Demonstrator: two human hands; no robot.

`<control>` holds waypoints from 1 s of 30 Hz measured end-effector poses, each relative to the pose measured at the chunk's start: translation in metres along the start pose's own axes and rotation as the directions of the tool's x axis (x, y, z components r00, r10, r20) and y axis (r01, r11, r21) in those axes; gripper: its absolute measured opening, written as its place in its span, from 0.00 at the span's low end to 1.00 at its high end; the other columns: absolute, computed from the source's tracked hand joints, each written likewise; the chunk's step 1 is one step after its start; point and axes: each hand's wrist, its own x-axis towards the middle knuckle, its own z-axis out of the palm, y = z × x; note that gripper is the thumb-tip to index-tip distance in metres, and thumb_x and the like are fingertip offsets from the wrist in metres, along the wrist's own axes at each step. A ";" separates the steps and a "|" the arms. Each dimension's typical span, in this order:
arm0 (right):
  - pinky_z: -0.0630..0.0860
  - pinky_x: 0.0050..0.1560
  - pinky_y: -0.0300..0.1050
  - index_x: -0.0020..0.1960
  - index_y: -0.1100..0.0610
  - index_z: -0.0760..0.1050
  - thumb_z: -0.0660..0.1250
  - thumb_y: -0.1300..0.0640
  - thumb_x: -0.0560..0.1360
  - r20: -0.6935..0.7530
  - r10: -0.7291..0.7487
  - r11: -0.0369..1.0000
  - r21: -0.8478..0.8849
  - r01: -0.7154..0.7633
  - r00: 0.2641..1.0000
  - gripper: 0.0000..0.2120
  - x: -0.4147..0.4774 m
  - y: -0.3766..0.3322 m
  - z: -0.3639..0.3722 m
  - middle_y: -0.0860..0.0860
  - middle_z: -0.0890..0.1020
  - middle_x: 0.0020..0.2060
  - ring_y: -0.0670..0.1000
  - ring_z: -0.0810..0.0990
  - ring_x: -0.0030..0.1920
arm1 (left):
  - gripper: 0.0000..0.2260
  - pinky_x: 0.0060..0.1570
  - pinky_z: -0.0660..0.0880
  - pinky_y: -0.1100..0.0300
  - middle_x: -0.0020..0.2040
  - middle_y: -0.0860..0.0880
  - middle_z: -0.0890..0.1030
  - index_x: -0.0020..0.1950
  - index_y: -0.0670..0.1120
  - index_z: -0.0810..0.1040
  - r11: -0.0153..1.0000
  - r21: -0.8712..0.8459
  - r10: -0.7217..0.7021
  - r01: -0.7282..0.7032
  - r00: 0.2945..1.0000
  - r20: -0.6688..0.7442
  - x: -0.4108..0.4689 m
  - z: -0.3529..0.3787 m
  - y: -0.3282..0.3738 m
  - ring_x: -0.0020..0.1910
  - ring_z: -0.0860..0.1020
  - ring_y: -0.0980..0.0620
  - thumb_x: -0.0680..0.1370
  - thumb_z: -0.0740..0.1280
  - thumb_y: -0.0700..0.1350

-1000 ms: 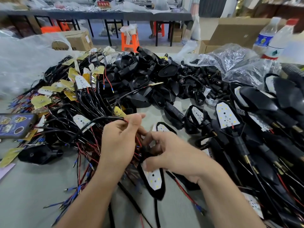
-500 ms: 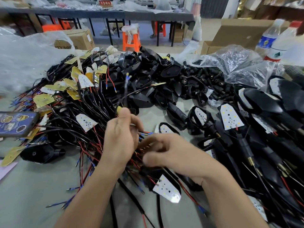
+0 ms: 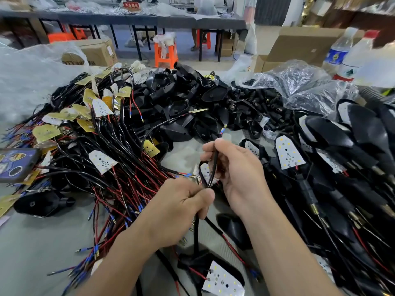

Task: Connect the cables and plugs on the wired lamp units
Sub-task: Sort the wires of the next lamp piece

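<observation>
Moved since the preceding frames: free end of the black sheathed cable (image 3: 214, 165), earlier raised in the left hand (image 3: 179, 212), now pinched between thumb and fingers of the right hand (image 3: 241, 171). Left hand lowered along the same cable and clenched round it just below a short loop. Just above the right fingers, blue-and-red terminal tips (image 3: 222, 131) projecting. Attached lamp unit (image 3: 223, 283), black plastic housing with white dotted LED board, dropped towards the near edge of the view and linked to the left fist by the cable; resting or hanging, cannot tell.

Judged meaning for the task: cable drawn out to length and terminals presented for mating; no plug joined yet, connection step next.

Landmark: heap of empty black plastic housings (image 3: 181, 99). Hands and held unit on the near side of the heap, above the grey table top (image 3: 32, 242). Left of the heap, tangle of red-and-black wire harnesses (image 3: 119, 178) with yellow and white boards. Right of the heap, rows of assembled black lamp units (image 3: 367, 129); right and farther back, crinkled clear plastic bag (image 3: 299, 88). Far left of the heap, dark phone (image 3: 17, 165). Behind and right of the heap, two clear plastic bottles (image 3: 336, 53).
</observation>
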 end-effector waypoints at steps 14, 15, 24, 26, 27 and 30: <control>0.61 0.23 0.36 0.41 0.59 0.82 0.67 0.61 0.78 -0.217 -0.019 0.997 0.073 0.036 0.976 0.09 0.059 -0.060 0.040 0.52 0.81 0.28 0.46 0.69 0.24 | 0.21 0.34 0.71 0.53 0.26 0.41 0.79 0.37 0.42 0.85 0.840 -0.542 -0.010 0.022 1.000 0.024 0.002 -0.004 0.010 0.27 0.74 0.42 0.78 0.64 0.56; 0.60 0.21 0.36 0.40 0.59 0.82 0.67 0.62 0.78 -0.245 -0.025 0.998 0.054 0.039 0.969 0.08 0.069 -0.066 0.043 0.52 0.81 0.27 0.46 0.69 0.23 | 0.20 0.37 0.74 0.53 0.28 0.41 0.80 0.38 0.41 0.85 0.822 -0.569 -0.007 0.023 1.000 0.030 0.002 -0.005 0.011 0.30 0.78 0.41 0.79 0.64 0.54; 0.69 0.26 0.38 0.41 0.58 0.76 0.66 0.64 0.78 -0.303 -0.076 0.997 -0.040 0.067 0.950 0.07 0.124 -0.069 0.040 0.50 0.77 0.29 0.45 0.73 0.24 | 0.19 0.40 0.81 0.56 0.29 0.41 0.79 0.46 0.40 0.86 0.727 -0.668 -0.089 0.157 0.987 0.136 0.002 -0.008 0.020 0.33 0.83 0.44 0.84 0.58 0.47; 0.69 0.26 0.37 0.45 0.59 0.78 0.65 0.61 0.80 -0.301 -0.021 0.999 0.024 0.030 0.953 0.06 0.121 -0.064 0.042 0.51 0.80 0.29 0.47 0.73 0.25 | 0.20 0.34 0.79 0.57 0.25 0.44 0.73 0.45 0.42 0.85 0.666 -0.712 -0.170 0.223 0.975 0.145 0.000 -0.006 0.019 0.28 0.81 0.45 0.86 0.57 0.46; 0.71 0.27 0.37 0.49 0.60 0.78 0.64 0.58 0.81 -0.265 0.035 0.996 0.090 -0.012 0.963 0.06 0.117 -0.063 0.045 0.54 0.82 0.32 0.49 0.74 0.27 | 0.21 0.31 0.77 0.58 0.25 0.45 0.71 0.44 0.42 0.85 0.626 -0.739 -0.212 0.249 0.966 0.146 -0.002 -0.004 0.019 0.26 0.79 0.46 0.87 0.57 0.45; 0.82 0.41 0.45 0.57 0.61 0.74 0.63 0.45 0.83 -0.095 0.185 0.980 0.099 -0.175 0.978 0.18 0.085 -0.049 0.049 0.61 0.85 0.50 0.56 0.83 0.45 | 0.21 0.29 0.75 0.59 0.25 0.47 0.70 0.39 0.44 0.83 0.510 -0.815 -0.311 0.273 0.943 0.121 -0.003 0.000 0.020 0.25 0.77 0.47 0.87 0.57 0.46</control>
